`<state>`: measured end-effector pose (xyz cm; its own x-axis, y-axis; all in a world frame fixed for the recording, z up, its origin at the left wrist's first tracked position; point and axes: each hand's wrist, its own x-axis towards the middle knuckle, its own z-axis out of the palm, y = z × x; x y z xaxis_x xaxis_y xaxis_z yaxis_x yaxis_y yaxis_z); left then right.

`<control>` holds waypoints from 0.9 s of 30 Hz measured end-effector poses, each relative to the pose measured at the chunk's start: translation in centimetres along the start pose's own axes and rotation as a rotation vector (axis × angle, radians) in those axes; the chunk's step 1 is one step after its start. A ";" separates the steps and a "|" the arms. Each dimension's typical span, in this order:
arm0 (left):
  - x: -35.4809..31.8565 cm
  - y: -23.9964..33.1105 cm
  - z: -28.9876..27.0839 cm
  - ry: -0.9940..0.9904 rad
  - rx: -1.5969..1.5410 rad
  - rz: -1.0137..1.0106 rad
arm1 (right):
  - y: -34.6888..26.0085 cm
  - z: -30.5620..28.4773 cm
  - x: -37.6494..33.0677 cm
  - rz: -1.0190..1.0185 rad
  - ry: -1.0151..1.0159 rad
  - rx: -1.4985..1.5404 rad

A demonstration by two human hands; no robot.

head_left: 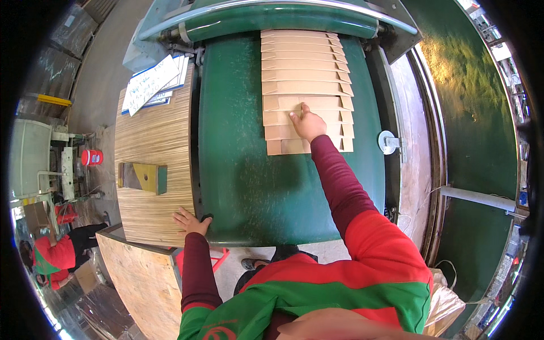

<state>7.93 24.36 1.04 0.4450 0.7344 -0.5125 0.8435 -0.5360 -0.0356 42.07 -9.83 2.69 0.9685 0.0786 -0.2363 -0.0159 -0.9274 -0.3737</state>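
A row of overlapping flat brown cardboard pieces (306,75) runs along the green conveyor belt (232,141), each lapping over its neighbour. My right hand (309,123) rests on the near part of this row. Its thumb and index finger are apart on the cardboard, and the other fingers are partly hidden; nothing shows gripped in it. To the left, my left hand (194,223) lies with spread fingers on the near right corner of a wood-grain tabletop (153,209). Close beside it is a small black piece (207,217) at the belt's corner.
A green roller (277,21) with a metal bar spans the belt's far end. Papers (150,85) and a wooden block (141,177) lie on the tabletop. A round metal disc (388,142) stands at the belt's right. Another person (56,252) is at far left.
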 end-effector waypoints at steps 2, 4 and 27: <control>-0.2 0.2 -0.2 -0.005 0.004 -0.007 | -0.1 -0.7 1.1 -0.047 0.041 -0.132; -0.4 0.3 -0.4 -0.009 -0.011 0.001 | 0.1 -1.9 3.0 -0.181 0.155 -0.381; -0.5 0.1 0.4 0.050 0.007 -0.006 | -0.5 -7.6 20.1 -0.404 0.147 -0.580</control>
<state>7.69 23.73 0.98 0.4543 0.7576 -0.4687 0.8443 -0.5341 -0.0450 63.48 -10.53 4.97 0.8948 0.4444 -0.0423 0.4457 -0.8842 0.1395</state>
